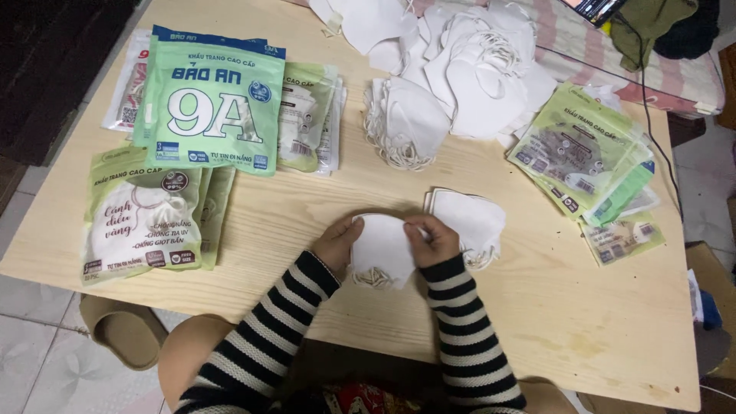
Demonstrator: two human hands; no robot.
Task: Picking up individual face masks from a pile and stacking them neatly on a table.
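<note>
Both my hands hold one folded white face mask (pixel 381 249) just above the wooden table (pixel 552 307). My left hand (pixel 337 244) pinches its left edge and my right hand (pixel 434 239) pinches its right edge. The mask's ear loops hang below it. A small stack of the same white masks (pixel 474 221) lies on the table just right of my right hand. My sleeves are striped black and white.
A big heap of loose white masks (pixel 460 69) covers the far middle. Green and white printed packets (pixel 208 96) lie at the far left, more packets (pixel 142 218) at the near left, and another pile of packets (pixel 583 153) at the right. A slipper (pixel 123 330) sits on the floor.
</note>
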